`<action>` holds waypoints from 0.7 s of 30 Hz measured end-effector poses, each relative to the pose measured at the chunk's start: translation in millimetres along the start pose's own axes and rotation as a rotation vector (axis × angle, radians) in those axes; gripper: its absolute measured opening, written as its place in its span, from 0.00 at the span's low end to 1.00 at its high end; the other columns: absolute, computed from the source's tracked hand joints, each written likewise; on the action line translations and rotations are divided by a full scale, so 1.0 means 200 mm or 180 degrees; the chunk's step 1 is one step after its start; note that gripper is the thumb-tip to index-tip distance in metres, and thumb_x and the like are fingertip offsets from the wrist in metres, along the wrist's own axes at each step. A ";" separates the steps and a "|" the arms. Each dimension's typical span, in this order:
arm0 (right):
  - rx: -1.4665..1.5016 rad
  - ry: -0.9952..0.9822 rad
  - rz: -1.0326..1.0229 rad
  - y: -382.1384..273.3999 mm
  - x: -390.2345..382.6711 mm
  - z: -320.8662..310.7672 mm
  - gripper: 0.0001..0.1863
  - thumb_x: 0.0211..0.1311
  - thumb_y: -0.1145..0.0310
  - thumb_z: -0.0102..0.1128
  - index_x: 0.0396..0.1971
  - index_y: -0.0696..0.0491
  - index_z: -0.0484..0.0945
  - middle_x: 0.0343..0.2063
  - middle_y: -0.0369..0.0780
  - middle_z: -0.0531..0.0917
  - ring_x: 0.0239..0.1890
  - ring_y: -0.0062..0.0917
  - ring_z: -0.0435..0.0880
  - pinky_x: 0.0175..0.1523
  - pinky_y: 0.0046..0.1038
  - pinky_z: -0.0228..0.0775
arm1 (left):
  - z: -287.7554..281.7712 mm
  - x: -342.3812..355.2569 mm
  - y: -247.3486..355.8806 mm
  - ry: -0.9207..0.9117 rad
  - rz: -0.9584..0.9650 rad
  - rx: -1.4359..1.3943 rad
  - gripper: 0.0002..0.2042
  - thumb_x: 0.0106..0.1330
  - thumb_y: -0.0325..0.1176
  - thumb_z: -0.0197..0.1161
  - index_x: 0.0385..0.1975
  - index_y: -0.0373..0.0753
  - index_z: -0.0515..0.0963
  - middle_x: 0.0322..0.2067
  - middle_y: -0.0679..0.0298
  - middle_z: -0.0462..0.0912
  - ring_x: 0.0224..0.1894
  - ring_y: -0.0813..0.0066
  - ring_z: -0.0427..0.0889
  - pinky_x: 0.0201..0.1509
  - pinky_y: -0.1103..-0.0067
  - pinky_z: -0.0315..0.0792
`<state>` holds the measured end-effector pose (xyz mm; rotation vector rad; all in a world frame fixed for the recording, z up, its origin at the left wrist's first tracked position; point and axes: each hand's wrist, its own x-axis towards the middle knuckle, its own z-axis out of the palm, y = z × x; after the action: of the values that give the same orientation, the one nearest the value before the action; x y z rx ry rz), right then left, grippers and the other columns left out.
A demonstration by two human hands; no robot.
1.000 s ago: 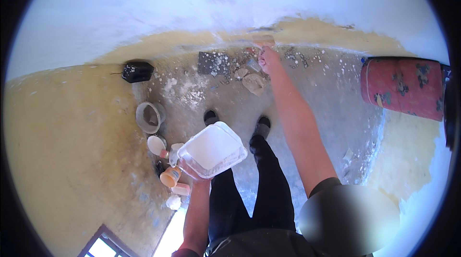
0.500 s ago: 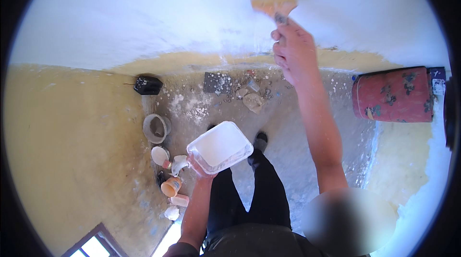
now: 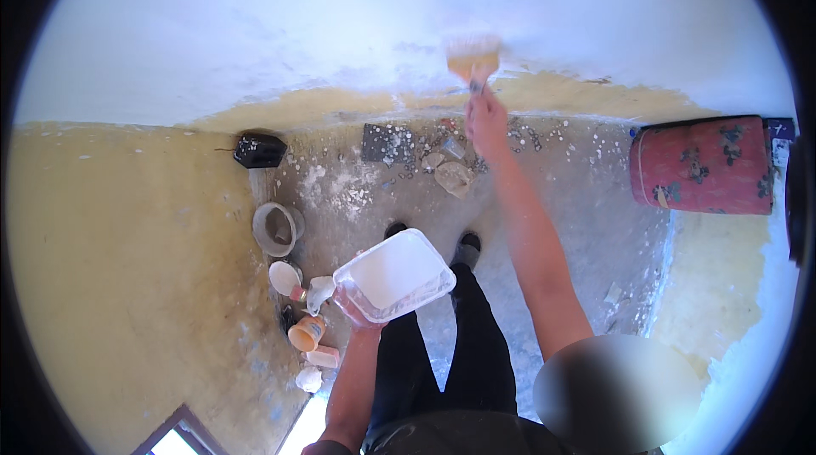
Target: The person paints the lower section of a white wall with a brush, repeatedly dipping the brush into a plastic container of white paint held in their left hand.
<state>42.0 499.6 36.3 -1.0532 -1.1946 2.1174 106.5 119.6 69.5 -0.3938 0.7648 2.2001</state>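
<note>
Clock directions are taken from the middle of the view, with twelve straight ahead of the person. Toward one o'clock, the right hand (image 3: 488, 124) is closed around the handle of a wide, flat paintbrush (image 3: 473, 60), whose yellowish head points to twelve. The bristles lie over the white-coated part of the wall (image 3: 280, 30), just above a bare yellow strip (image 3: 323, 105) along its foot; they are blurred, so whether they touch it I cannot tell.

At six o'clock, the left hand (image 3: 364, 314) grips a white rectangular plastic tub (image 3: 416, 299) by its near-left corner, palm below and the open top facing up. The inside looks white; how full it is I cannot tell. Beneath the tub are the person's black trousers (image 3: 480, 344), with dark shoes on the paint-spattered floor (image 3: 561, 192).

Round the left side, a black jerrycan (image 3: 259, 151) stands toward ten, a grey bucket (image 3: 297, 226) toward nine, and a round white container (image 3: 284, 276) at eight. An orange plastic tub (image 3: 306, 333) lies tilted at seven, with a pink container (image 3: 323, 356) just beside it. Near eleven, a dark square slab (image 3: 388, 143) lies by the wall; toward two, a crumpled bag (image 3: 455, 180). At three rests a red patterned mattress (image 3: 701, 168), folded or rolled.
</note>
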 end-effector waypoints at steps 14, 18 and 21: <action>0.1504 -0.0036 0.1069 -0.78 -0.11 0.72 0.11 0.56 0.80 0.41 0.16 0.53 0.59 0.14 0.35 0.61 0.11 0.16 0.55 0.13 0.20 0.44 | 0.19 -0.15 0.36 -0.0396 0.0132 0.0192 0.39 0.58 0.66 0.51 0.62 0.42 0.63 0.58 0.58 0.70 0.59 0.56 0.70 0.62 0.56 0.66; 0.1699 -0.0489 0.0676 -1.46 -0.62 0.93 0.06 0.59 0.81 0.41 0.24 0.55 0.61 0.17 0.34 0.62 0.14 0.15 0.56 0.14 0.18 0.45 | 0.33 -0.18 0.45 -0.0657 0.0243 0.0227 0.39 0.59 0.66 0.50 0.62 0.42 0.63 0.58 0.58 0.70 0.59 0.56 0.71 0.61 0.56 0.66; 0.1350 -0.1210 -0.0062 -1.91 -0.90 1.02 0.03 0.64 0.78 0.42 0.29 0.57 0.62 0.20 0.34 0.63 0.15 0.13 0.58 0.14 0.15 0.46 | 0.40 -0.18 0.49 -0.0769 0.0208 0.0392 0.39 0.59 0.67 0.48 0.63 0.42 0.63 0.58 0.58 0.70 0.59 0.55 0.71 0.61 0.55 0.66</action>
<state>-3.1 459.9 501.4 -0.4640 -0.8400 2.4776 53.4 97.4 187.7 -0.0402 0.7833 2.1966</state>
